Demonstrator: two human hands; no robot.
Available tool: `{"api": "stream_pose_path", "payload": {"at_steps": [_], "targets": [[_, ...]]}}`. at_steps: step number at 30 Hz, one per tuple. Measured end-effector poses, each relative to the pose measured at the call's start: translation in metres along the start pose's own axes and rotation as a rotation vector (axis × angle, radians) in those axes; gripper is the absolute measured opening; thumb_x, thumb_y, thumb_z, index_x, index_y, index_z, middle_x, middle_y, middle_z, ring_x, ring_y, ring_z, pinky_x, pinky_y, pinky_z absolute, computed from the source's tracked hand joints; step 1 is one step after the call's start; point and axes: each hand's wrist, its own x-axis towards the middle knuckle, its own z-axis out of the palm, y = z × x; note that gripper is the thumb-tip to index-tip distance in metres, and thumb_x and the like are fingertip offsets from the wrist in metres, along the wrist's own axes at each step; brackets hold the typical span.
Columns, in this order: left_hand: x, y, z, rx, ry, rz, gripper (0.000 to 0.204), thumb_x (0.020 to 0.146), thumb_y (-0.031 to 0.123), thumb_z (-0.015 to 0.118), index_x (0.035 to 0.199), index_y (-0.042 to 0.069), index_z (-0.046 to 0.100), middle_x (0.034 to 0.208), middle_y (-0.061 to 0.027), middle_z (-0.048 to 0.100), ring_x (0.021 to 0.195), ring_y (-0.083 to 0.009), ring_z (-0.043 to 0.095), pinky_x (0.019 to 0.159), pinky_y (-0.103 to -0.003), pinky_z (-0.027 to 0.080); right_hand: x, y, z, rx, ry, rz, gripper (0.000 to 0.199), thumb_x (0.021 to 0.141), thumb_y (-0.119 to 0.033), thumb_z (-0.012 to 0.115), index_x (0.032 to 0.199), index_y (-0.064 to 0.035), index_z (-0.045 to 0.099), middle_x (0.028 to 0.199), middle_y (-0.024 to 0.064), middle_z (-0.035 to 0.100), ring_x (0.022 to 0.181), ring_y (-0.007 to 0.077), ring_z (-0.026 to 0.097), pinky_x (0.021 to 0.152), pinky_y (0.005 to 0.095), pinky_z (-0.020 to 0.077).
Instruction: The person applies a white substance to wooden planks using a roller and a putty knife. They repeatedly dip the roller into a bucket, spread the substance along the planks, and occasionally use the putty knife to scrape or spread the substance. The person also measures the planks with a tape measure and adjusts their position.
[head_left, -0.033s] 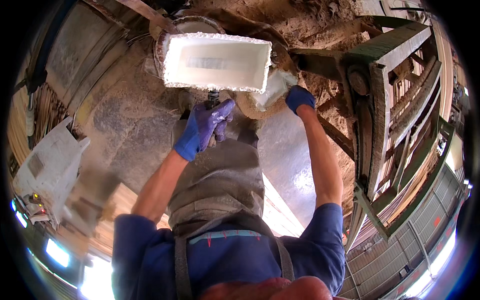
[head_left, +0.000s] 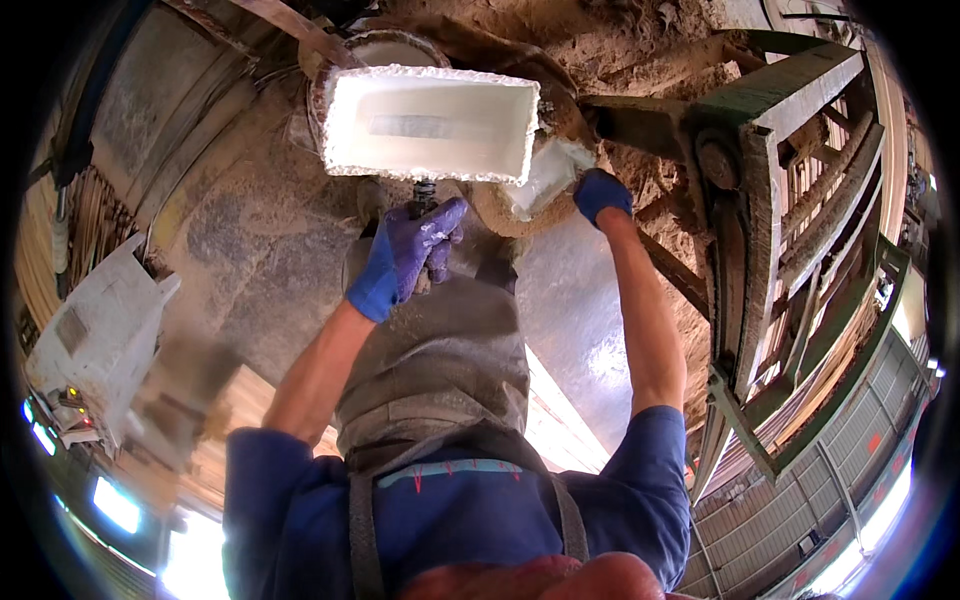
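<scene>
A white rectangular tray (head_left: 430,150) with rough, crusted white edges is held out in front of me. Its dark, ridged handle (head_left: 424,192) points toward me, and my left hand (head_left: 415,245), in a blue glove smeared with white, is closed round it. To the right, my right hand (head_left: 603,196), also blue-gloved, is closed at the edge of a whitish, partly see-through patch (head_left: 548,180) over a round, dusty container. What its fingers hold, if anything, is hidden from me.
A round white-lined container (head_left: 395,48) stands behind the tray. On the right rises a heavy, dusty metal frame (head_left: 780,100) with slats. Brown dust (head_left: 620,40) lies in heaps at the back. A pale machine box (head_left: 95,330) and stacked boards (head_left: 240,410) are at left.
The tray and its handle have shifted very slightly left. My right hand has moved a touch to the right; my left grip stays the same.
</scene>
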Motion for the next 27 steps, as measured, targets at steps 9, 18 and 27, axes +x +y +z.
{"api": "stream_pose_path", "payload": {"at_steps": [9,18,27], "targets": [[0.01,-0.01,0.034,-0.009,0.071,-0.081,0.026,0.092,0.03,0.064,0.079,0.009,0.055,0.06,0.0015,0.047,0.04,-0.0082,0.038,0.042,-0.03,0.037,0.018,0.111,0.049,1.205,-0.332,0.235,0.032,0.096,-0.03,0.049,0.112,-0.0088,0.066,0.075,0.012,0.07,0.038,0.0098,0.037,0.038,0.0255,0.0317],[0.024,-0.043,0.063,-0.014,0.215,-0.108,0.018,0.089,0.022,0.068,0.09,0.009,0.055,0.068,-0.003,0.054,0.044,-0.0092,0.043,0.04,-0.03,0.039,0.069,0.112,0.157,1.816,-0.324,-0.075,0.038,0.097,-0.027,0.053,0.128,-0.0069,0.058,0.08,0.0089,0.069,0.042,0.0053,0.038,0.038,0.0207,0.0303],[0.04,-0.079,0.073,0.025,0.353,-0.04,0.026,0.091,0.033,0.065,0.081,0.011,0.054,0.056,0.0015,0.045,0.04,-0.0116,0.04,0.04,-0.031,0.039,0.065,0.113,0.141,1.889,-0.496,-0.233,0.04,0.099,-0.025,0.05,0.133,-0.0041,0.053,0.082,0.0118,0.069,0.044,0.0049,0.038,0.041,0.0206,0.0296]]}}
